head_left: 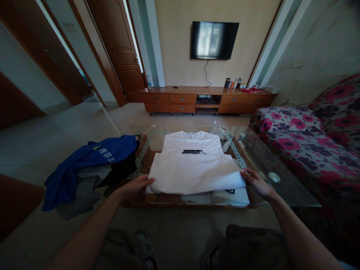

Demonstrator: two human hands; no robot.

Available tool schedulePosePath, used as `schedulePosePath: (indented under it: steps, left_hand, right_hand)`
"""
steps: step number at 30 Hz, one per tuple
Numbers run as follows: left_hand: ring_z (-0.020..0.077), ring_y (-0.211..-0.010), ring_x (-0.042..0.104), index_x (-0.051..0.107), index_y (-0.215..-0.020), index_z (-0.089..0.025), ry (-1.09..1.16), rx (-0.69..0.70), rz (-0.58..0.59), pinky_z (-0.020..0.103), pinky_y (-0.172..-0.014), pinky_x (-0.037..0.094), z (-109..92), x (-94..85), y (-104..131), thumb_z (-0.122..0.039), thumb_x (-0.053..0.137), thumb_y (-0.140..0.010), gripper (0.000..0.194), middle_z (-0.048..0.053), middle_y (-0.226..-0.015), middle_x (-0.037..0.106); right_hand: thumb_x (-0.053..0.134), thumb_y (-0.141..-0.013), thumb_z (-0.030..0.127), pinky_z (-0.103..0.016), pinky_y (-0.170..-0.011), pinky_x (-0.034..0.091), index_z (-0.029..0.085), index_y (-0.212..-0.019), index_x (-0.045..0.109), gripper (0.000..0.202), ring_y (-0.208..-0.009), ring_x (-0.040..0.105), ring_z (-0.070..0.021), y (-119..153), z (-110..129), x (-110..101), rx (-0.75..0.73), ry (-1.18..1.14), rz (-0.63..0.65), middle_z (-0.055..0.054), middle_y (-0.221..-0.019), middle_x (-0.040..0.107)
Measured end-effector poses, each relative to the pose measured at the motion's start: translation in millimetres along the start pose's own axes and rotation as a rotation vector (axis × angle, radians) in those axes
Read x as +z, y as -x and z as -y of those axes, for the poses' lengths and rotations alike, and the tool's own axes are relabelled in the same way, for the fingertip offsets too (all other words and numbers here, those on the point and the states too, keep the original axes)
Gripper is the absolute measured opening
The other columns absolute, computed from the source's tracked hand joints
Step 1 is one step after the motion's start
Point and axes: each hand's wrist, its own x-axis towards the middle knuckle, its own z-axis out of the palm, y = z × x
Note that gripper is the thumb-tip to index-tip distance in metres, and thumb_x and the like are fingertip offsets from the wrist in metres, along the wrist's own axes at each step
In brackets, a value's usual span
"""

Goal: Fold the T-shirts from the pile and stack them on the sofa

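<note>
A white shirt (194,172) lies on the glass table, its lower part folded up over the rest, with the neckline at the far side. Part of a dark print shows just beyond the folded edge. My left hand (137,186) pinches the near left corner of the fold between thumb and fingers. At the near right side, my right hand (257,182) grips the other edge of the shirt, its fingers closed on the fabric.
Blue, grey and black clothes (92,161) hang over the glass table's (292,187) left end. White items show beneath the glass. A flowered sofa (303,138) stands right; a low cabinet (182,99) and wall television (215,40) are beyond.
</note>
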Motion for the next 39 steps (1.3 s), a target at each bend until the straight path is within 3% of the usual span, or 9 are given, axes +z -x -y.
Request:
schedulePosePath:
  steps: [5,11,17,21,24,27,31,35,39]
  left_hand:
    - [0.0064,-0.043,0.039,0.067,-0.096,-0.014,-0.028,-0.044,0.077,0.021,-0.039,0.028,17.4,-11.3,-7.7,-0.068,0.073,-0.076,0.057,-0.003,-0.066,0.059]
    - [0.0106,-0.051,0.051,0.066,-0.091,-0.015,0.044,-0.129,0.061,0.023,-0.042,0.036,16.3,-9.4,-8.8,-0.063,0.079,-0.070,0.054,-0.001,-0.069,0.063]
    - [0.0175,-0.064,0.060,0.064,-0.089,-0.015,-0.011,-0.166,-0.021,0.026,-0.049,0.043,11.2,-11.7,-5.2,-0.062,0.080,-0.064,0.055,0.004,-0.077,0.067]
    - [0.0222,-0.071,0.061,0.059,-0.080,-0.019,-0.436,-0.093,-0.350,0.030,-0.060,0.046,3.4,-3.6,2.7,-0.051,0.074,-0.072,0.037,0.002,-0.070,0.061]
    - [0.0271,-0.094,0.063,0.061,-0.093,-0.019,-0.823,0.290,-0.659,0.038,-0.084,0.050,-8.3,31.4,10.1,-0.035,0.064,-0.083,0.019,0.008,-0.093,0.063]
    - [0.0256,-0.108,0.061,0.063,-0.107,-0.021,-0.926,0.625,-0.454,0.041,-0.100,0.047,-17.0,84.6,9.7,-0.029,0.048,-0.096,0.021,0.011,-0.111,0.063]
    - [0.0268,-0.138,0.047,0.059,-0.135,-0.022,-1.090,0.756,-0.249,0.044,-0.117,0.035,-10.5,133.8,-7.1,-0.033,0.043,-0.101,0.039,0.011,-0.147,0.054]
    - [0.0278,-0.155,0.023,0.036,-0.158,-0.026,-1.200,0.699,-0.226,0.049,-0.124,0.020,5.7,137.0,-22.4,-0.043,0.042,-0.102,0.058,0.007,-0.167,0.029]
    - [0.0304,-0.158,0.011,0.025,-0.162,-0.035,-1.239,0.670,-0.191,0.055,-0.125,0.012,10.6,126.5,-22.0,-0.052,0.042,-0.102,0.065,0.003,-0.171,0.016]
  right_hand:
    - [0.076,-0.075,0.064,-0.028,-0.059,0.050,0.019,-0.123,0.058,0.068,-0.068,0.065,-0.0188,1.4,-15.3,-1.1,0.181,0.036,0.164,-0.005,-0.086,0.072]
    - [0.061,-0.083,0.068,-0.026,-0.055,0.045,0.014,-0.094,0.066,0.056,-0.063,0.059,-0.0159,-1.3,-21.7,-5.1,0.095,0.237,0.224,-0.003,-0.074,0.066]
    - [0.057,-0.088,0.060,-0.025,-0.051,0.040,0.017,-0.109,0.058,0.048,-0.058,0.058,-0.0160,0.8,-20.3,-1.3,0.127,0.389,0.150,-0.001,-0.069,0.065]
    - [0.060,-0.088,0.051,-0.033,-0.067,0.049,0.014,-0.125,0.055,0.052,-0.072,0.066,-0.0233,2.5,-11.0,0.1,0.063,0.706,-0.037,-0.008,-0.082,0.070]
    - [0.055,-0.093,0.046,-0.041,-0.086,0.051,0.014,-0.128,0.059,0.048,-0.093,0.067,-0.0295,2.7,10.4,25.5,-0.186,0.874,-0.194,-0.016,-0.104,0.069]
    - [0.046,-0.100,0.039,-0.045,-0.098,0.048,0.022,-0.130,0.063,0.039,-0.110,0.063,-0.0302,4.6,34.4,77.7,-0.448,0.848,-0.101,-0.014,-0.118,0.066]
    - [0.043,-0.102,0.041,-0.053,-0.109,0.041,0.030,-0.145,0.056,0.046,-0.135,0.047,-0.0326,11.5,40.8,145.7,-0.535,0.929,0.068,-0.011,-0.149,0.052]
    - [0.039,-0.102,0.056,-0.076,-0.111,0.022,0.042,-0.159,0.033,0.059,-0.153,0.015,-0.0433,18.6,21.9,168.4,-0.443,1.049,0.008,-0.005,-0.170,0.020]
    - [0.040,-0.099,0.067,-0.082,-0.108,0.014,0.044,-0.161,0.024,0.068,-0.154,0.003,-0.0477,20.8,14.2,165.2,-0.416,1.071,-0.002,-0.005,-0.172,0.008]
